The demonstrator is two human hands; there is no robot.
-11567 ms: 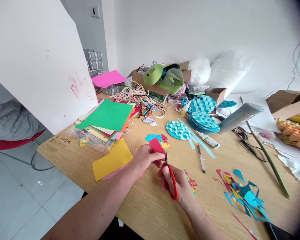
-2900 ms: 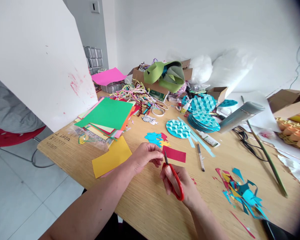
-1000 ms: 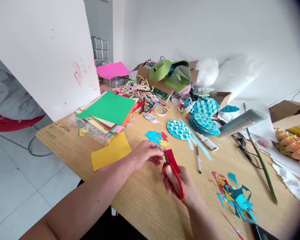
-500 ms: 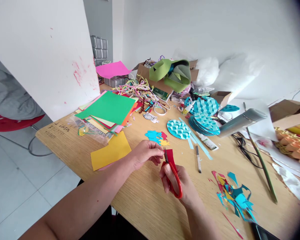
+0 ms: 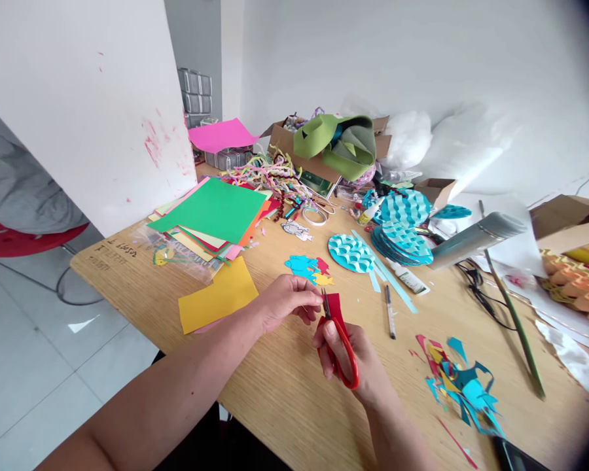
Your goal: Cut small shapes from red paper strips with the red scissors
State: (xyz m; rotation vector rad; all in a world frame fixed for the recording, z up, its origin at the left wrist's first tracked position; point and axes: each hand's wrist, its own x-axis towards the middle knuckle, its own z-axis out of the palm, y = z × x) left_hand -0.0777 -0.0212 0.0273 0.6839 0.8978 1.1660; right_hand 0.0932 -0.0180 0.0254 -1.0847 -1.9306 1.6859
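Red-handled scissors (image 5: 346,356) are in my right hand (image 5: 360,363), its fingers through the loops. Their slim dark blades point away from me, slightly parted, against a piece of dark red paper (image 5: 334,305). My left hand (image 5: 293,299) pinches the paper's left side, close to the blade tips; its fingertips partly hide the grip. Just beyond my hands lie cut-out paper shapes: blue fish shapes (image 5: 302,266), a red one (image 5: 322,265) and a yellow one (image 5: 323,279). A sheet of yellow paper (image 5: 220,297) lies left of my left hand.
Coloured sheets topped by green paper (image 5: 213,209) lie at left. Paper scraps (image 5: 464,386) are heaped on the right, near a pen (image 5: 389,314), a glue bottle (image 5: 408,278) and turquoise scalloped discs (image 5: 351,253). A cardboard box (image 5: 304,154) with green felt stands behind.
Both hands, the scissors and the red paper keep almost the same place. The view has shifted very slightly.
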